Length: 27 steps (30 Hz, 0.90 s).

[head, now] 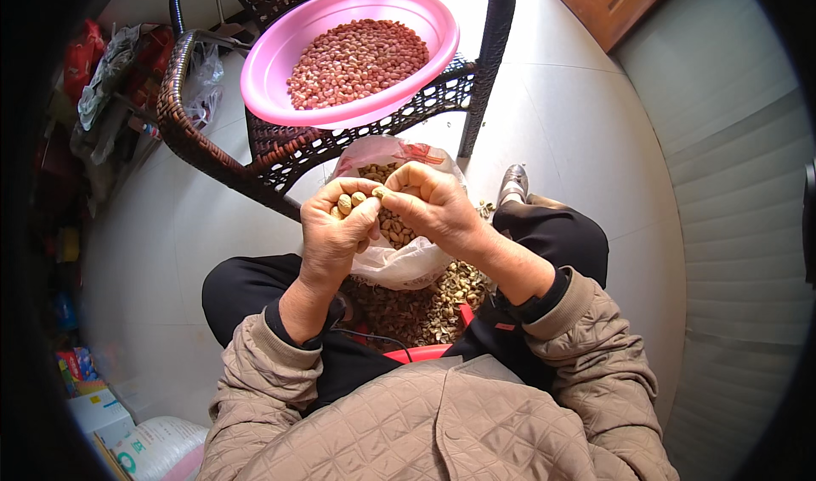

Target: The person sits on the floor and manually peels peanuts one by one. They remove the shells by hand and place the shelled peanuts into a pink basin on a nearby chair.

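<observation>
Several unshelled peanuts lie in my left hand, against its palm and curled fingers. Between the fingertips of both hands is one more peanut in its shell; my right hand pinches it from the right. Both hands are over a white woven plastic sack with its mouth open, which holds unshelled peanuts. Beyond it, a pink plastic basin of shelled, red-skinned peanut kernels rests on a dark wicker chair.
Empty peanut shells are heaped on the floor between my legs, behind a red plastic edge. A wooden door stands at the upper right. Bags hang at the left; boxes and a filled sack are at the lower left.
</observation>
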### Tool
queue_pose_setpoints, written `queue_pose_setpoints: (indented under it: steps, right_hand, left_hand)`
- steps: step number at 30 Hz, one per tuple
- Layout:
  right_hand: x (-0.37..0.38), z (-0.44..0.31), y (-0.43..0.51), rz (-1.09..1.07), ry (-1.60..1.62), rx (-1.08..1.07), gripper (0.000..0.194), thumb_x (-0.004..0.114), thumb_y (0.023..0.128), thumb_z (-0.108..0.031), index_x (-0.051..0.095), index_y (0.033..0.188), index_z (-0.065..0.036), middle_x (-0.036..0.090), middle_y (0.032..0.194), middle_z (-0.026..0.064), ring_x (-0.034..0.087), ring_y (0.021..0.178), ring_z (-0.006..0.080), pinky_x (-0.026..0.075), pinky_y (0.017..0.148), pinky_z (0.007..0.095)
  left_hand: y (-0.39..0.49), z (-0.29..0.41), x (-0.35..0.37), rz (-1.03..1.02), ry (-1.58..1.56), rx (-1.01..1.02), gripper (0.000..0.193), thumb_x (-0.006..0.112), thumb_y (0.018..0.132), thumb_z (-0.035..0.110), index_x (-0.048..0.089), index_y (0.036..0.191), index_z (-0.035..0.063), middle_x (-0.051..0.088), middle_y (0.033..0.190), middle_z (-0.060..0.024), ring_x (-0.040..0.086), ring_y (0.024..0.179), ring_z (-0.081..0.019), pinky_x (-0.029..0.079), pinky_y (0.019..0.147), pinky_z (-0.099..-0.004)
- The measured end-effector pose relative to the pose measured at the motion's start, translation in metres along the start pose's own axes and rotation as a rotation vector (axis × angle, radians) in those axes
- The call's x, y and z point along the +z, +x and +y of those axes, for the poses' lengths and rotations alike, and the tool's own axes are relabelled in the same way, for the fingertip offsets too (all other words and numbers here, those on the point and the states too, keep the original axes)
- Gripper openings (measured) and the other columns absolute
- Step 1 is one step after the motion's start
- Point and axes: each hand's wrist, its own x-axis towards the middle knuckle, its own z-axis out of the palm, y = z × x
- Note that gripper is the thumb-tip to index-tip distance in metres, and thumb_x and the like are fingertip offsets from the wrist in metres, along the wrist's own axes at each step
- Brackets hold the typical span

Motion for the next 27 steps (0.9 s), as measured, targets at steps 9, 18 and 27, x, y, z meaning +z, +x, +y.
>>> queue_pose_setpoints:
  steps: [9,18,27]
  right_hand:
    - [0.023,0.012,-0.007,0.249,-0.333,-0.246,0.013,0.056,0.094,-0.013,0.052,0.092,-0.001,0.058,0.068,0.0042,0.054,0.061,0.0083,0.045,0.054,0.0248]
    - [0.034,0.015,-0.011,0.310,-0.304,-0.212,0.014,0.053,0.094,-0.009,0.048,0.083,-0.002,0.060,0.061,0.0109,0.064,0.058,0.0194,0.047,0.052,0.0297]
    - [0.025,0.024,-0.002,0.208,0.222,-0.042,0.020,0.045,0.099,-0.019,0.050,0.085,-0.005,0.043,0.058,-0.0032,0.036,0.045,0.0042,0.026,0.041,0.0207]
  left_hand:
    - [-0.002,-0.014,0.009,0.069,-0.180,-0.059,0.008,0.059,0.087,0.007,0.055,0.093,0.0045,0.058,0.067,-0.0028,0.051,0.048,-0.0059,0.036,0.039,-0.0168]
    - [-0.005,-0.019,0.011,0.117,-0.244,-0.112,0.004,0.055,0.087,0.003,0.054,0.091,0.0037,0.058,0.068,-0.0040,0.050,0.048,-0.0061,0.036,0.038,-0.0170]
    - [-0.004,-0.020,0.013,0.103,-0.270,-0.115,0.007,0.055,0.087,0.002,0.054,0.095,0.0018,0.059,0.071,-0.0051,0.053,0.050,-0.0065,0.038,0.037,-0.0175]
